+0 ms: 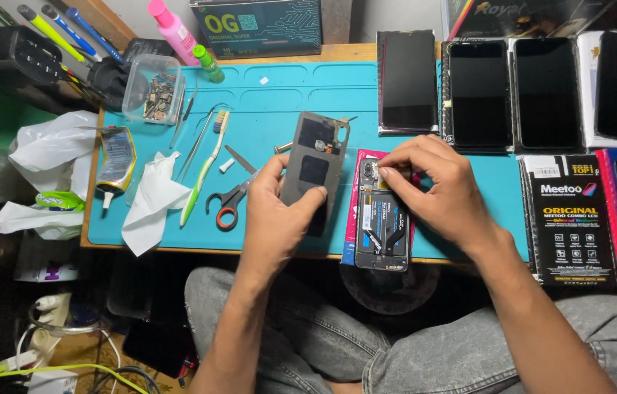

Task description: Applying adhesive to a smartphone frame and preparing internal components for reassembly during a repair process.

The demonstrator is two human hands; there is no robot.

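Observation:
My left hand (277, 216) holds a grey phone back cover (313, 162) upright above the blue work mat (279, 102). An opened phone (381, 226) lies face down on a pink sheet at the mat's front edge, its battery and boards exposed. My right hand (432, 186) rests on the phone's upper end, with fingertips pinched near the camera area. Whether the fingers hold a small part I cannot tell.
Scissors (230, 203), a toothbrush (203, 171), tweezers (195, 142), a white tissue (149, 201), a glue tube (115, 164) and a clear parts box (152, 89) lie left. Several black screens (480, 95) line the back right. A black box (567, 219) sits right.

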